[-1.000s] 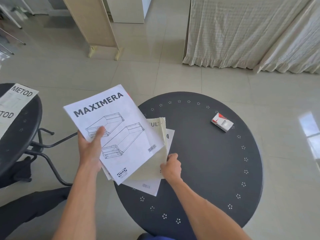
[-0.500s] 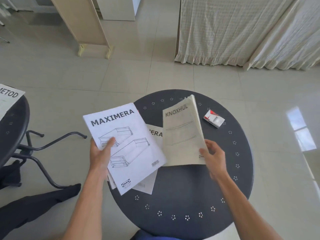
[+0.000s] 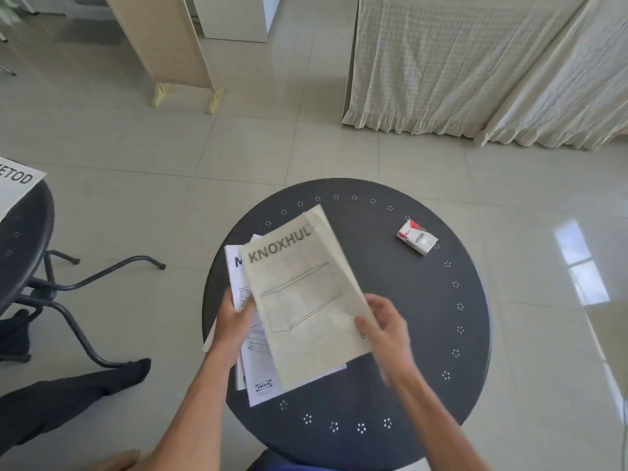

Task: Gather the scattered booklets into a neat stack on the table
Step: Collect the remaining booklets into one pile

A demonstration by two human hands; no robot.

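Observation:
A cream KNOXHULT booklet (image 3: 302,300) lies on top of the white MAXIMERA booklet (image 3: 260,375) over the left part of the round black table (image 3: 407,334). My right hand (image 3: 384,329) pinches the KNOXHULT booklet at its right lower edge. My left hand (image 3: 234,321) grips the left edge of the MAXIMERA booklet, thumb on top. More white pages peek out beneath on the left. Another booklet, METOD (image 3: 17,186), rests on a second black table (image 3: 23,239) at the far left.
A red and white cigarette pack (image 3: 417,236) lies on the round table's far right. A black chair base (image 3: 78,283) and a person's dark-socked leg (image 3: 68,399) are on the floor at left. Cloth-draped furniture (image 3: 475,62) stands behind.
My right hand has carried the KNOXHULT booklet leftward and laid it over the MAXIMERA booklet. My left hand has swung the MAXIMERA booklet in over the table.

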